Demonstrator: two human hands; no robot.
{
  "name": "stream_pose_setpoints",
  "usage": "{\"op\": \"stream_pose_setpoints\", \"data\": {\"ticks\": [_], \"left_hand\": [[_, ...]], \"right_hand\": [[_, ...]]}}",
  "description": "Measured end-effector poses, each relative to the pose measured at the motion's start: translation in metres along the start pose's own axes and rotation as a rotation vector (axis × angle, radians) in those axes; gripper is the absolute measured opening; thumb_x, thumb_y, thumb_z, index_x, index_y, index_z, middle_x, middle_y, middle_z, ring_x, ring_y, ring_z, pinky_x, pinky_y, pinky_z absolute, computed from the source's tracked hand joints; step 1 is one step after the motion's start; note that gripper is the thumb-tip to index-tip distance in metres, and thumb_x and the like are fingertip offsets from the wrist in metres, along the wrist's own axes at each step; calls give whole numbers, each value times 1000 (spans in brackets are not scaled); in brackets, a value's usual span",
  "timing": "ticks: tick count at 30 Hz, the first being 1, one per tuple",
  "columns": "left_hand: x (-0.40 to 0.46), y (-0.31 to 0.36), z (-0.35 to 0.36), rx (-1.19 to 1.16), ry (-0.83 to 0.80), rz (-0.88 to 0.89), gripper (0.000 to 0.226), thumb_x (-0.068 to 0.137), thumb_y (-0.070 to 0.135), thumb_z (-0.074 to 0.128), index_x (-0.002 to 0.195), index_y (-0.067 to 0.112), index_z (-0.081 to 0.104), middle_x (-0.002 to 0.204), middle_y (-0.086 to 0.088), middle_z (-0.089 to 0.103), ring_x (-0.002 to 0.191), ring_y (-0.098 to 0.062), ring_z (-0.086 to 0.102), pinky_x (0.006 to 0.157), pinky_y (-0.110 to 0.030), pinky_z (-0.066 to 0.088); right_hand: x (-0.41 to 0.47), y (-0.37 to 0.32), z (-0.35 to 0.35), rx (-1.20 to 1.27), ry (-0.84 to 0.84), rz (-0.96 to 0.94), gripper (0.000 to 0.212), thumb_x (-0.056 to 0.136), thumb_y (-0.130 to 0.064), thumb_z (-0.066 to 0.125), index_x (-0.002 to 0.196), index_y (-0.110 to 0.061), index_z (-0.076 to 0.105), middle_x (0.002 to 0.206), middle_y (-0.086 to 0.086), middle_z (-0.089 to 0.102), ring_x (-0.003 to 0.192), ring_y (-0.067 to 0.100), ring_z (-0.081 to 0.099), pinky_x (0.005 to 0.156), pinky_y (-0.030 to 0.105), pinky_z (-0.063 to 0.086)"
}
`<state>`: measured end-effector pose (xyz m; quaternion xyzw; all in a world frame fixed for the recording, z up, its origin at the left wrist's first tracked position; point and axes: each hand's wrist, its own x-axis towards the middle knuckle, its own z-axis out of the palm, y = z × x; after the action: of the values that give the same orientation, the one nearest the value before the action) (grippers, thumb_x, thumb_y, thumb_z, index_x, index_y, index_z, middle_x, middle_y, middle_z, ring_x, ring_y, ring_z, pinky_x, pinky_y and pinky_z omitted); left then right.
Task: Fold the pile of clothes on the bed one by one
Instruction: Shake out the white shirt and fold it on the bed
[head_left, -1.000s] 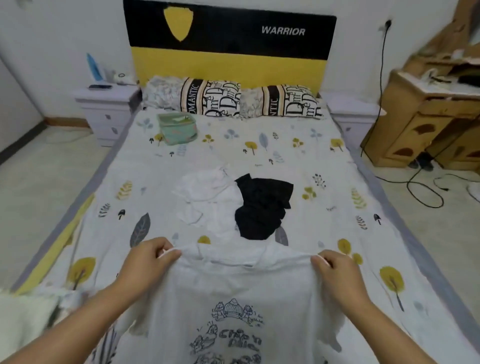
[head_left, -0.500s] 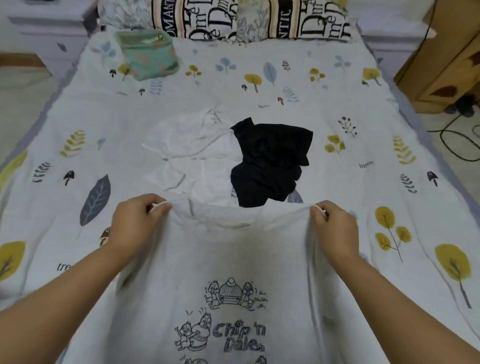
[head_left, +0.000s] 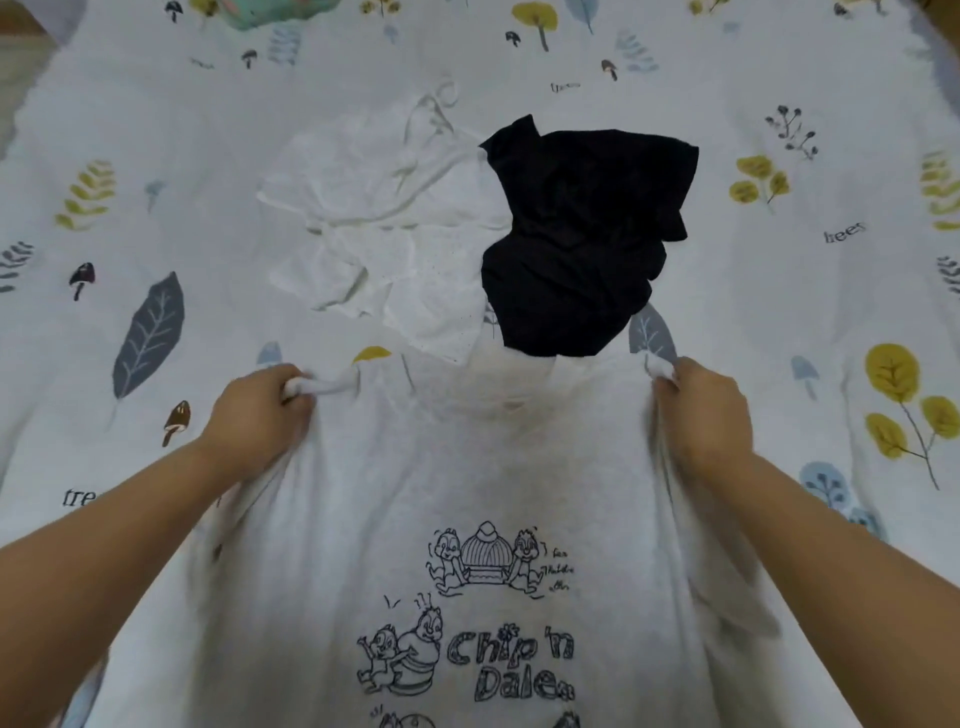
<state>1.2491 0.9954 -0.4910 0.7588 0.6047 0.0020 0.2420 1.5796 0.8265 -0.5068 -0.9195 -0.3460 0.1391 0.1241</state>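
Note:
A white T-shirt with a black cartoon print lies spread front-up on the bed, collar pointing away from me. My left hand grips its left shoulder, with bunched fabric sticking out of the fist. My right hand grips the right shoulder the same way. Just beyond the collar lie a crumpled white garment and a crumpled black garment, side by side and touching.
The bedsheet is white with leaf, tree and mushroom prints. A mint-green folded item shows at the top edge. Bare floor appears at the upper left corner.
The view has tilted down and moved closer to the bed. Both hands have lowered the shirt's shoulders toward the sheet and spread them wider, close to the two crumpled garments.

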Motion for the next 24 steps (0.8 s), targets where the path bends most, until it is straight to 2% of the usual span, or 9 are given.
{"op": "stream_pose_setpoints", "data": {"ticks": [2, 4, 8, 11, 13, 15, 18, 21, 24], "left_hand": [[7, -2, -6, -58, 200, -5, 11, 90, 11, 54, 86, 4, 61, 89, -19, 65, 88, -37, 57, 68, -30, 30], [11, -3, -6, -78, 236, -37, 16, 90, 16, 56, 95, 2, 61, 96, -21, 64, 93, -38, 56, 71, -31, 32], [4, -11, -2, 6, -74, -247, 50, 86, 47, 59, 112, 4, 51, 105, -17, 60, 90, -35, 57, 66, -33, 37], [-5, -34, -19, -122, -333, -247, 60, 62, 61, 68, 92, 10, 56, 81, -3, 59, 69, -21, 56, 60, -30, 42], [-11, -51, -38, -67, -622, -172, 60, 44, 57, 74, 86, 14, 62, 74, -1, 64, 72, -18, 59, 65, -27, 44], [-9, -72, -51, 41, -755, -108, 76, 27, 64, 81, 85, 16, 69, 78, 1, 72, 80, -17, 66, 75, -27, 48], [-8, -82, -65, 3, -524, -138, 49, 43, 47, 79, 76, 12, 71, 65, -3, 70, 69, -23, 65, 64, -29, 48], [-10, -82, -65, 95, -283, -224, 24, 76, 22, 75, 71, 1, 65, 56, -10, 59, 60, -29, 57, 54, -29, 40], [-20, -80, -55, 192, -208, -274, 43, 82, 37, 67, 67, -2, 59, 60, -14, 59, 62, -30, 57, 55, -30, 36]], "right_hand": [[11, 1, -9, 6, 117, -40, 27, 97, -21, 38, 78, -4, 47, 75, 16, 54, 69, 31, 49, 59, 33, 31], [17, 2, -14, 20, 123, -32, 26, 95, -21, 41, 81, -2, 50, 75, 18, 54, 68, 31, 47, 59, 34, 33], [11, 15, -12, 66, -192, 135, 43, 92, -42, 48, 117, -6, 51, 99, 15, 56, 92, 34, 51, 73, 34, 34], [-3, 36, -28, 130, -345, 131, 39, 86, -42, 60, 95, -4, 57, 89, 9, 60, 89, 32, 56, 72, 35, 39], [-16, 52, -41, 57, -490, 100, 25, 80, -31, 70, 84, -9, 59, 84, 7, 62, 85, 28, 58, 69, 34, 41], [-24, 65, -53, -62, -560, 84, 14, 77, -18, 74, 78, -12, 61, 82, 8, 63, 83, 28, 59, 68, 35, 41], [-21, 75, -75, -172, -421, 150, 25, 69, -25, 80, 66, -13, 59, 71, 13, 60, 74, 32, 56, 68, 39, 43], [-7, 104, -75, -327, -285, 215, 64, 40, -64, 75, 69, -10, 56, 67, 13, 56, 67, 33, 54, 70, 45, 51], [-26, 73, -65, -479, -57, 118, 43, 72, -28, 71, 100, 0, 55, 86, 23, 55, 80, 41, 55, 74, 50, 51]]}}
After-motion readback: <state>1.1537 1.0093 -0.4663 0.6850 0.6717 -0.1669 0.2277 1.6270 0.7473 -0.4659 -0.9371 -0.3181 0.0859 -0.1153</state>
